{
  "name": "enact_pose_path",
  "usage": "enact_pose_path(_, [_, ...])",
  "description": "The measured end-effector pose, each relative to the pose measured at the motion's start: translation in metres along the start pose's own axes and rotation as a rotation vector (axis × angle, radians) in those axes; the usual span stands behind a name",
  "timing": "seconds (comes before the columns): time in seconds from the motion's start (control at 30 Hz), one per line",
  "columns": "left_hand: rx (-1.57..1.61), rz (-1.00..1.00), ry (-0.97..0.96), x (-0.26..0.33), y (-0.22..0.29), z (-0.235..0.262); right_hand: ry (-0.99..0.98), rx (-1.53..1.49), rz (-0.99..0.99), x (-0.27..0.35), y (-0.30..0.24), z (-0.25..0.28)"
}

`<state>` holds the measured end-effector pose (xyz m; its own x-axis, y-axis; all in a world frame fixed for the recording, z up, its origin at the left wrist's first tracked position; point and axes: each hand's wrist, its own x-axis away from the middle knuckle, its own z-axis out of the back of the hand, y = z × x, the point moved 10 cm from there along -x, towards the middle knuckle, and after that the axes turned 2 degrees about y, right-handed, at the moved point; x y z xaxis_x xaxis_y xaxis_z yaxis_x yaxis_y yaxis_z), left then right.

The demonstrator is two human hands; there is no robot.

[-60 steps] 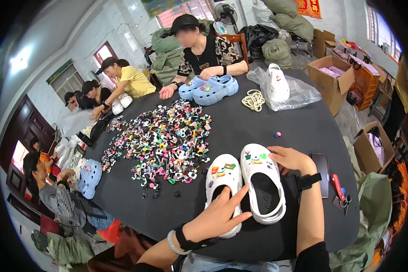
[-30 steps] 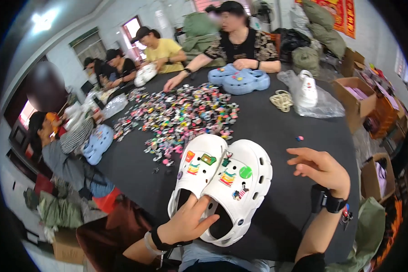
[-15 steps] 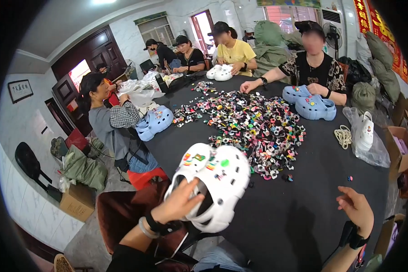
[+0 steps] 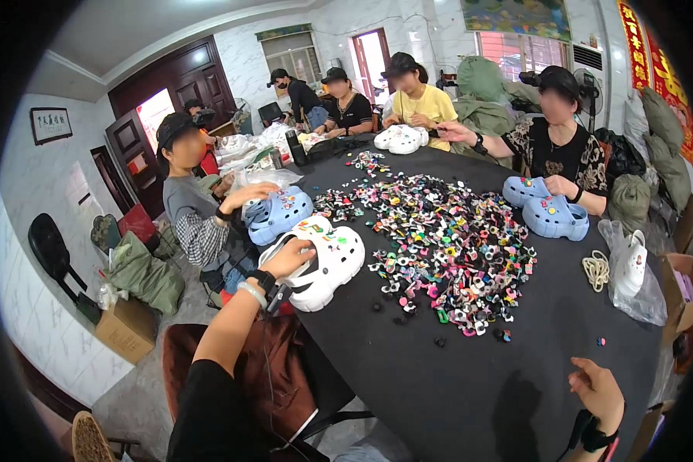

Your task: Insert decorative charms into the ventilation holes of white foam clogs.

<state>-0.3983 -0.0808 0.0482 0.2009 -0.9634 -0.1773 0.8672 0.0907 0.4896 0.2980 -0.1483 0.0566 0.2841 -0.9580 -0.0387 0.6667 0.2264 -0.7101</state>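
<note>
A pair of white clogs (image 4: 337, 269) decorated with colourful shoe charms is at the table's left edge. My left hand (image 4: 289, 258) grips it at the foot openings, fingers partly hidden inside. Over the dark table's right front, my right hand (image 4: 599, 394) is empty, its fingers loosely bent and apart. The closest thing to it is a small red-and-blue charm (image 4: 601, 341). A broad heap of mixed shoe charms (image 4: 454, 246) covers the middle of the table. Just beyond the white pair sit blue clogs (image 4: 279, 219), with a co-worker's hand over them.
Across the table a co-worker holds another blue pair (image 4: 550, 219). At the right lie a coil of cord (image 4: 595, 272) and a white clog (image 4: 631, 268) in clear plastic. A black bottle (image 4: 295, 148) stands at the far left. A chair with a brown cover (image 4: 273, 385) is below my left arm.
My left hand has carried the white clogs away from me and left, beside the blue pair. My right hand has shifted slightly lower in view. The left co-worker's hand has come over the blue clogs.
</note>
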Motion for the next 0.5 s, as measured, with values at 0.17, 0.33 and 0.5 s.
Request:
enact_pose_path(0.17, [0.112, 0.026, -0.033, -0.017, -0.033, -0.011, -0.031, -0.013, -0.073, -0.004, 0.001, -0.005])
enact_pose_path(0.33, [0.045, -0.111, -0.034, -0.012, 0.005, -0.017, -0.027, 0.059, -0.034, -0.002, 0.001, -0.005])
enact_pose_path(0.5, [-0.099, -0.302, 0.058, -0.009, 0.003, -0.007, -0.024, 0.136, -0.019, 0.001, -0.014, -0.004])
